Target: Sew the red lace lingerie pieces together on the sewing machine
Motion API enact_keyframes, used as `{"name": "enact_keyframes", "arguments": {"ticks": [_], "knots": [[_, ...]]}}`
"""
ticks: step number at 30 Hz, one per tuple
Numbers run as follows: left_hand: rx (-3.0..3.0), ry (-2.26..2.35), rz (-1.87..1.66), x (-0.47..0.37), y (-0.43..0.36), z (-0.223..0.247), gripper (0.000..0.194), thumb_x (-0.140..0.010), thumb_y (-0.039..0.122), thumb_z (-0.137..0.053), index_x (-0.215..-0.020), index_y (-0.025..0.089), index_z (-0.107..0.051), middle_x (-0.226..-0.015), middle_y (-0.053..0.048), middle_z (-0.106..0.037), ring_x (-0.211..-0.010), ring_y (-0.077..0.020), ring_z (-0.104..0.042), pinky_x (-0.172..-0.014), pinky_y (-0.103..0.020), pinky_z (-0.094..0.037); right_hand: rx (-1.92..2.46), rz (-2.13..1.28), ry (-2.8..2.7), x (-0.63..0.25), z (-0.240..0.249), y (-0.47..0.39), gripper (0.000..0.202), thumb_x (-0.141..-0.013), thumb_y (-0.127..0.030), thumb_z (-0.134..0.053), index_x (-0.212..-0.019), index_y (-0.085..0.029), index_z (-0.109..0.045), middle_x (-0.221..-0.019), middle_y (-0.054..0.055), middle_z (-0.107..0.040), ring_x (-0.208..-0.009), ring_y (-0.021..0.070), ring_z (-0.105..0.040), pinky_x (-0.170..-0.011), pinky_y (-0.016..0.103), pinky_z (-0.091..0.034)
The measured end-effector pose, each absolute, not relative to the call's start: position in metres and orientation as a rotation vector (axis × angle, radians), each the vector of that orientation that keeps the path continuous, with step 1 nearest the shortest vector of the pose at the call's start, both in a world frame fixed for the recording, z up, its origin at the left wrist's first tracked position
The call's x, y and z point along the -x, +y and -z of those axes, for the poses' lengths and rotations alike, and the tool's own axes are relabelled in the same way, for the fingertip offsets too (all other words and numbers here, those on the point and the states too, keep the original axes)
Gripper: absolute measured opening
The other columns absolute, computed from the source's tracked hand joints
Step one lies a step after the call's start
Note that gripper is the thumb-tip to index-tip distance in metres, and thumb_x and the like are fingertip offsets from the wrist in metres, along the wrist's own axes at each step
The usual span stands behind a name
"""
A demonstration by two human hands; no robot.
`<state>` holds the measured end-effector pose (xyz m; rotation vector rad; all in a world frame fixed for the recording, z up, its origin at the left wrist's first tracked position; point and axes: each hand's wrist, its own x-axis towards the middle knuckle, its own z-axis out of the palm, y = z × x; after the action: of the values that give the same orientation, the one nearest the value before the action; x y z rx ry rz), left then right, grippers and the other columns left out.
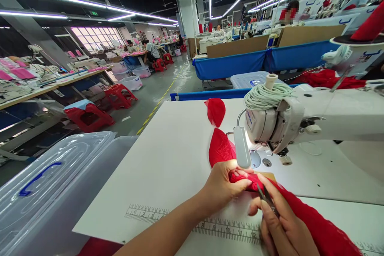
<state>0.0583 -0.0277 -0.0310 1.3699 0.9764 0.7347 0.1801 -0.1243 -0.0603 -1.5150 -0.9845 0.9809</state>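
Note:
My left hand [223, 184] pinches the edge of a red lace fabric piece [309, 212] just in front of the sewing machine [267, 120]. In my right hand [280, 216] is a pair of dark thread snips [267, 200], its blades pointing at the red fabric beside my left thumb. From there the fabric trails down to the lower right, past my right hand. Beyond my left hand lies a red lace cup [220, 148], with a second red cup [216, 111] farther back on the white table [144, 168]. The machine's lamp partly hides the needle area.
A printed ruler [228, 230] runs along the table's near side. Clear lidded plastic bins [60, 176] stand at the left. A large red thread cone [370, 22] rises at the right. Red stools [87, 116] and other workstations with people line the aisle.

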Motion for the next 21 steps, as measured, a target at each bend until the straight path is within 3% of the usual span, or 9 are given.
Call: {"name": "enact_keyframes", "arguments": {"ticks": [2,4,6,10,17,21], "knots": [[-1.367,0.964,-0.707,-0.058,-0.027,0.031,0.011,-0.07,0.021,-0.066,-0.065,0.016,-0.058,-0.056,0.004,-0.053,-0.055,-0.0102,-0.047,-0.055,-0.022,-0.037,1.462,-0.872,-1.025,-0.183,0.066,-0.116,0.053,-0.088,-0.059,-0.051,-0.129,-0.025,-0.056,-0.08,0.001,-0.067,-0.039,0.0111,-0.043,-0.038,0.024,-0.038],[-1.382,0.962,-0.669,-0.058,-0.025,0.033,0.009,-0.072,0.024,-0.065,-0.075,0.016,-0.062,-0.056,0.005,-0.052,-0.051,-0.0089,-0.042,-0.052,-0.022,-0.034,1.426,-0.735,-1.08,-0.188,0.072,-0.107,0.046,-0.088,-0.055,-0.051,-0.117,-0.021,-0.063,-0.076,0.001,-0.066,-0.048,0.0134,-0.051,-0.049,0.024,-0.046],[-1.431,0.956,-0.677,-0.058,-0.021,0.037,0.016,-0.073,0.028,-0.065,-0.084,0.017,-0.065,-0.06,0.004,-0.054,-0.055,-0.0107,-0.046,-0.056,-0.023,-0.038,1.426,-0.622,-1.116,-0.193,0.078,-0.099,0.038,-0.09,-0.052,-0.051,-0.102,-0.02,-0.067,-0.069,0.001,-0.064,-0.06,0.0163,-0.059,-0.061,0.024,-0.049],[-1.646,0.979,-0.628,-0.057,-0.017,0.042,0.023,-0.074,0.036,-0.061,-0.087,0.018,-0.068,-0.082,-0.003,-0.065,-0.075,-0.0191,-0.057,-0.072,-0.031,-0.045,1.439,-0.563,-1.207,-0.199,0.082,-0.093,0.033,-0.09,-0.05,-0.052,-0.079,-0.021,-0.062,-0.066,0.0,-0.061,-0.059,0.0142,-0.056,-0.058,0.023,-0.043],[-1.929,1.026,-0.636,-0.056,-0.02,0.037,0.021,-0.08,0.036,-0.054,-0.069,0.021,-0.064,-0.088,-0.004,-0.064,-0.088,-0.0233,-0.054,-0.081,-0.034,-0.043,1.399,-0.796,-1.12,-0.203,0.067,-0.095,0.039,-0.086,-0.055,-0.055,-0.069,-0.02,-0.054,-0.057,-0.005,-0.044,-0.052,0.011,-0.04,-0.05,0.022,-0.034],[-1.7,0.893,-0.595,-0.054,-0.023,0.029,0.015,-0.08,0.033,-0.06,-0.076,0.02,-0.065,-0.093,-0.004,-0.065,-0.089,-0.0211,-0.056,-0.081,-0.032,-0.045,1.375,-0.921,-0.991,-0.204,0.056,-0.096,0.036,-0.08,-0.056,-0.063,-0.075,-0.02,-0.061,-0.067,-0.002,-0.056,-0.061,0.0131,-0.05,-0.057,0.021,-0.043]]}}
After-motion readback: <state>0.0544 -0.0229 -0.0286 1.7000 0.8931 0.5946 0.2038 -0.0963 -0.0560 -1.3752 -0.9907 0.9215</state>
